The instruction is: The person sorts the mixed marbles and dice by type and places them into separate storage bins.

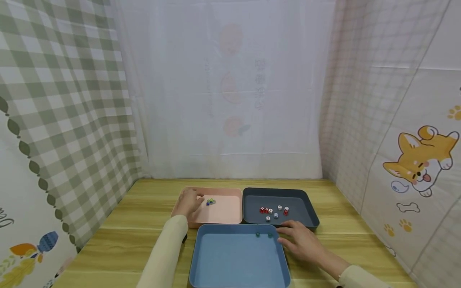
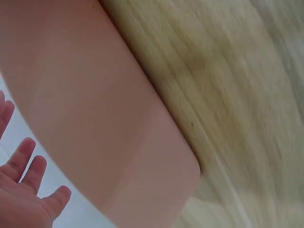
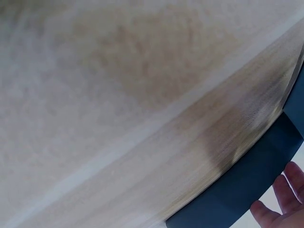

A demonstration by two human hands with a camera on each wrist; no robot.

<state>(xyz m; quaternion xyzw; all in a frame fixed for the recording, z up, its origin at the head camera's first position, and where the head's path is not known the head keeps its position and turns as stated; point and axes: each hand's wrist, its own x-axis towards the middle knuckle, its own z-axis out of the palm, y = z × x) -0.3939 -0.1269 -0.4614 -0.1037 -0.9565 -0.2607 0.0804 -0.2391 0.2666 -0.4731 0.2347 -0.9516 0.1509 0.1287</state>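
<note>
My left hand (image 1: 189,203) is over the left side of the pink tray (image 1: 225,216), with loosely spread fingers and nothing visible in them. To its right, a small cluster of green and blue marble-like pieces (image 1: 211,202) lies in that tray. In the left wrist view the fingers (image 2: 33,173) show past the tray's wall. My right hand (image 1: 301,241) is at the upper right corner of the blue tray (image 1: 237,260), its fingers extended; contact with the rim is unclear. Two small dark green pieces (image 1: 257,235) sit in the blue tray near that hand.
A dark grey-blue tray (image 1: 302,208) stands at the back right, holding several red dice (image 1: 266,210) and white dice (image 1: 279,208). All three trays sit close together on a wood-grain table (image 1: 122,236). Fabric curtains (image 1: 230,92) enclose the back and sides.
</note>
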